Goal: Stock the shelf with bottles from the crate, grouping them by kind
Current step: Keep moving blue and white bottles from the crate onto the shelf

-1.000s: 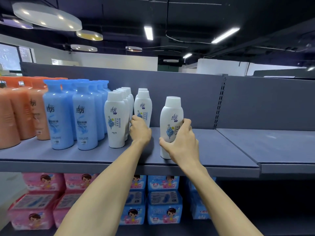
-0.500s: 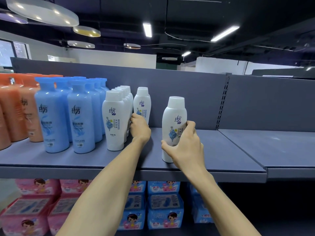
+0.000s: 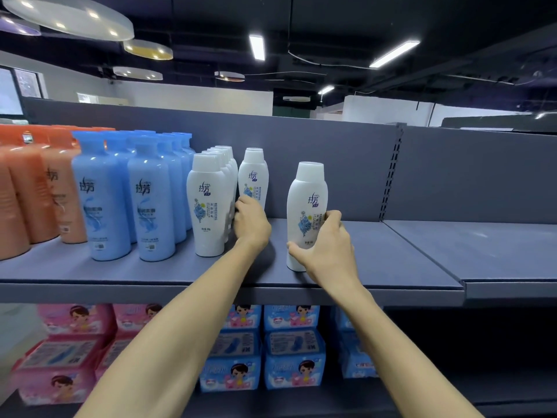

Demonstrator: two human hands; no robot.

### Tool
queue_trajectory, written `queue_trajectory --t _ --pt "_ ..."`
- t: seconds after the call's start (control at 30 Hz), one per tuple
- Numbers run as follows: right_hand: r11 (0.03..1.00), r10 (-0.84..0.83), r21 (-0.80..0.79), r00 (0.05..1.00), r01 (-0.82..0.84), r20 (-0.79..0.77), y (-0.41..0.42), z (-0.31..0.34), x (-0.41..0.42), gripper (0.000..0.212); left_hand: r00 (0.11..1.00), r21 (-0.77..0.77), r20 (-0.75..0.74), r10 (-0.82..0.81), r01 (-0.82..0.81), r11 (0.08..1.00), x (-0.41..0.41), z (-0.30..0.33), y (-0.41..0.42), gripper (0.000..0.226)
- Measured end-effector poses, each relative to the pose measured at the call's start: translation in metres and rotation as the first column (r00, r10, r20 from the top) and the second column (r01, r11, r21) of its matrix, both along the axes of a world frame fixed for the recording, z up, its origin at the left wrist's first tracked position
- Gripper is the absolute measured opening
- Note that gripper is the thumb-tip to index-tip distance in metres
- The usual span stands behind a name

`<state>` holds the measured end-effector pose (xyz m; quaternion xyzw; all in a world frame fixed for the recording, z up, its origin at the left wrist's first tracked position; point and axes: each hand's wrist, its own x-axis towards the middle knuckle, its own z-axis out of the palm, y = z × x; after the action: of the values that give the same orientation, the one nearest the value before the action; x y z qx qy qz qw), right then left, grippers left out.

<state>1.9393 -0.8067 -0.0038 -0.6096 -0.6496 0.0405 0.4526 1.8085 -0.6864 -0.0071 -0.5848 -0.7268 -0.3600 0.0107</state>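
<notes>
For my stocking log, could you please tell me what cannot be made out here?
Head view only:
- Crate: not in frame.
- Left hand fingertips: hidden between the white bottles.
- Orange bottles: blurred, cut by the left edge.
- Held bottle base: partly behind the right hand.

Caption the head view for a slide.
Right hand grips a white bottle on the shelf; left hand steadies another.

Lower shelf: pink baby-print packs (image 3: 64, 354) stacked on left, blue ones (image 3: 262, 348) just beside them, toward middle. Up top, round ceiling lamps (image 3: 67, 15), couple of strip lights (image 3: 257, 47), black ceiling. White wall (image 3: 193, 96) way in back.
</notes>
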Motion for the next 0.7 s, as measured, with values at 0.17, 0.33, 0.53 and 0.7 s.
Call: queue_trajectory --t 0.17,0.33,0.53,0.7 --pt "1.0 0.019 -0.018 0.999 -0.02 -0.044 0.019 0.001 -0.007 0.06 0.974 0.081 -0.152 -0.167 0.18 0.98 -0.026 0.007 -0.043 0.025" --pt "0.999 0.037 -0.036 0.998 -0.039 -0.047 0.05 0.003 -0.041 0.059 0.922 0.141 -0.254 -0.293 0.335 0.932 -0.057 0.008 -0.088 0.027" --pt "0.996 0.036 -0.078 0.998 -0.04 -0.052 0.091 0.007 -0.081 0.058 0.913 0.155 -0.365 -0.181 0.252 0.955 -0.087 0.01 -0.122 0.031" --pt "0.995 0.004 -0.104 0.998 -0.011 -0.069 0.112 0.008 -0.102 0.063 0.921 0.172 -0.353 -0.167 0.239 0.956 -0.11 0.01 -0.13 0.035"
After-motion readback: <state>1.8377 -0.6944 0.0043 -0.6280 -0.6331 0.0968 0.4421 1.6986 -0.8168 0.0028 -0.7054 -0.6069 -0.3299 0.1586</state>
